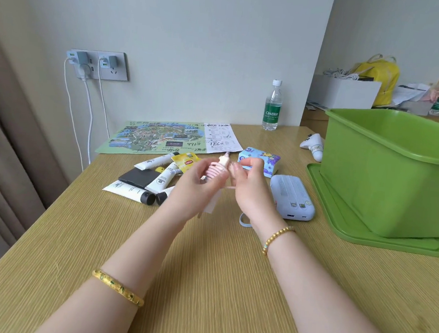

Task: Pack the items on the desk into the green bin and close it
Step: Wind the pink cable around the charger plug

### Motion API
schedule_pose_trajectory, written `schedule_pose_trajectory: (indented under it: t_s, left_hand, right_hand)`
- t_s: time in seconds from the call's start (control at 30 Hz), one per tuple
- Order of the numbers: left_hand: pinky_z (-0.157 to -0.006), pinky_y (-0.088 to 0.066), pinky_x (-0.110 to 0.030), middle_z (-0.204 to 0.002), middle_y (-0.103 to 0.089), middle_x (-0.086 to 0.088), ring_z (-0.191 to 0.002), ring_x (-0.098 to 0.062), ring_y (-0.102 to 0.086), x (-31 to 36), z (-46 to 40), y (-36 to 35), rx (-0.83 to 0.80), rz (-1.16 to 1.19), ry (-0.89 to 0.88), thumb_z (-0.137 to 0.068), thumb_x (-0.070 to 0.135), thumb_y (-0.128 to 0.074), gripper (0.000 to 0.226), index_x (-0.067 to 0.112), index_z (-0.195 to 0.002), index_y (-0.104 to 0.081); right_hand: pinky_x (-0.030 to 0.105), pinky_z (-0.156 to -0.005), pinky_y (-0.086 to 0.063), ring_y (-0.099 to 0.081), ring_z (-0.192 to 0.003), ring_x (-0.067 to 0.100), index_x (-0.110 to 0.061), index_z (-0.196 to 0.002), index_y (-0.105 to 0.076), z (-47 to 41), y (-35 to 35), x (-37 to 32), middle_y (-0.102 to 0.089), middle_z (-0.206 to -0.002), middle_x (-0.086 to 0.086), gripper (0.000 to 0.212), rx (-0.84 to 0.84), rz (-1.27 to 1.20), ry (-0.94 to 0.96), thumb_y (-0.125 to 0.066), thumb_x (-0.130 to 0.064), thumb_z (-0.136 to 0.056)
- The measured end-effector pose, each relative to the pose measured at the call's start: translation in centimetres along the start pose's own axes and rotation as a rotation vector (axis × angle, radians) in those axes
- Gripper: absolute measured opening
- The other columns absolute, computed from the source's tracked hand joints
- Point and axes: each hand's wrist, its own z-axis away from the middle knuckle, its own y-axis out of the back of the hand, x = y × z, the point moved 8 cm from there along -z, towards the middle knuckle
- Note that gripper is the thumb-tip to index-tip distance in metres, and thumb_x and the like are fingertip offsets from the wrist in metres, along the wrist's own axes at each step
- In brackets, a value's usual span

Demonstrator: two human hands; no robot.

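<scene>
While you hold the coiled pink cable (pixel 216 170) at the centre of the frame, above the desk (pixel 204 271), your left hand (pixel 198 183) grips the bundle with curled fingers and your right hand (pixel 248 185) pinches its loose end just beside it. This looks like the tidying step before packing: you seem to be winding the cable so it goes in as one bundle.

The green bin (pixel 387 175) stands open at the right of the frame, on its lid (pixel 366 232), so nothing blocks the drop. The next move calls for carrying the bundle rightward over the rim without letting the coil spring loose.

Just right of your hands lie the power bank (pixel 292 196) and the tissue pack (pixel 260 158); to the left lie the tubes (pixel 142 186), the yellow tea sachet (pixel 184 162) and the map (pixel 162 137), all yet to be packed.
</scene>
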Motion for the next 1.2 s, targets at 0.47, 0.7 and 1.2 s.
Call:
schedule_pose_trajectory:
  t_s: [0.47,0.7,1.2]
  left_hand:
    - [-0.09,-0.044,-0.038,-0.104,-0.057,-0.01,-0.094,-0.02,-0.055,-2.2,0.2,2.1,0.286,0.444,0.147,-0.092,0.015,-0.056,0.029,0.005,-0.119,-0.051]
    - [-0.085,-0.039,-0.012,-0.095,-0.064,0.015,-0.094,0.009,-0.055,-2.1,-0.2,0.6,0.131,0.408,0.191,-0.099,0.022,-0.025,0.037,0.018,-0.103,-0.061]
    - [-0.084,-0.043,-0.02,-0.104,-0.068,0.003,-0.098,-0.01,-0.062,2.7,-1.5,-4.4,-0.011,-0.231,-0.03,-0.091,0.013,-0.052,0.018,0.017,-0.104,-0.064]
  right_hand:
    - [0.026,-0.074,-0.048,-0.058,-0.09,0.01,-0.019,-0.113,-0.057,2.1,-4.7,0.1,-0.062,-0.103,-0.001,0.028,-0.557,-0.382,-0.17,-0.039,-0.035,-0.098]
    - [0.037,-0.081,-0.049,-0.058,-0.087,0.017,-0.026,-0.1,-0.054,0.7,-3.3,0.9,-0.064,-0.104,0.004,0.019,-0.328,-0.168,-0.062,-0.054,-0.01,-0.09]
    - [0.027,-0.068,-0.041,-0.057,-0.085,0.019,-0.017,-0.111,-0.057,-1.0,10.8,-8.9,-0.063,-0.097,-0.002,0.027,0.291,0.147,0.328,-0.059,-0.012,-0.085]
